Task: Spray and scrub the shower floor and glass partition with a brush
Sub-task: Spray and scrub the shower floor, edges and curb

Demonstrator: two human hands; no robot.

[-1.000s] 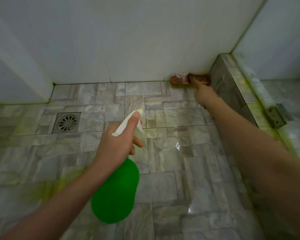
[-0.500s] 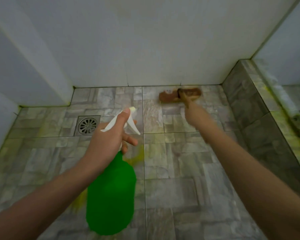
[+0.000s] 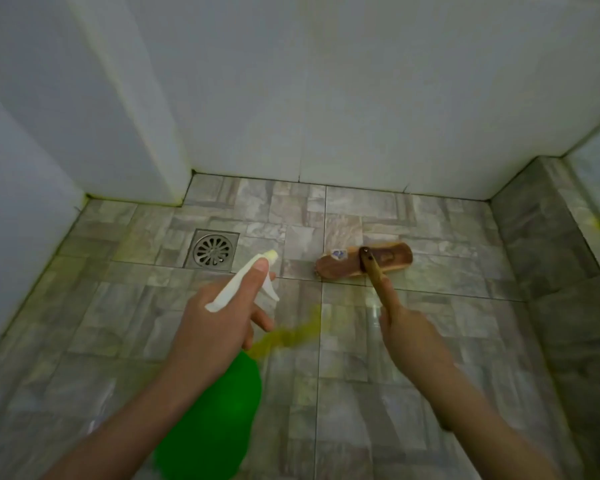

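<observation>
Scrubbing near twelve o'clock, the right hand [image 3: 409,337] gripping the brush [image 3: 390,259] should press flat toward the yellow streak [image 3: 291,336] at seven o'clock, left hand [image 3: 219,327] clasping the spray bottle [image 3: 215,417] clear.

The brush [image 3: 364,260] has a brown wooden head with a small sticker, and its bristles sit flat on the shower floor [image 3: 430,341] while the right hand [image 3: 409,337] holds its handle. The spray bottle [image 3: 215,420] is green with a white top, and the left hand [image 3: 219,323] holds it above the floor. The floor has grey tiles and a yellow-green streak [image 3: 291,336].
</observation>
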